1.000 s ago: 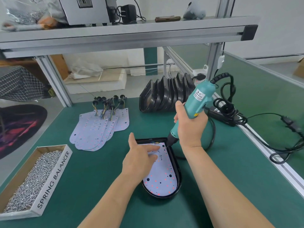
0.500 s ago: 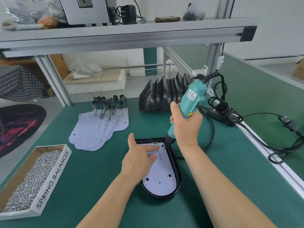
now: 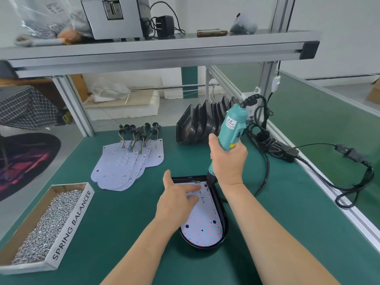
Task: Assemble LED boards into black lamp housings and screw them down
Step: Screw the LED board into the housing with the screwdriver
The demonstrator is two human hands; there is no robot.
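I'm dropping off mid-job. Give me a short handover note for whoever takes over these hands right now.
Left hand: straight fingers press the white arch-shaped LED board into the black plastic lamp housing on the green table.
Right hand: grips the teal corded electric screwdriver, bit at the board's far right corner.
Done: board seated. Screws already driven: cannot tell.
Left: fasten this board, then the fanned spare white boards and empty black housings behind. Silver screws are in the cardboard box, left.

LED board [image 3: 202,223] in housing [image 3: 224,219]; screw box [image 3: 37,227] left.
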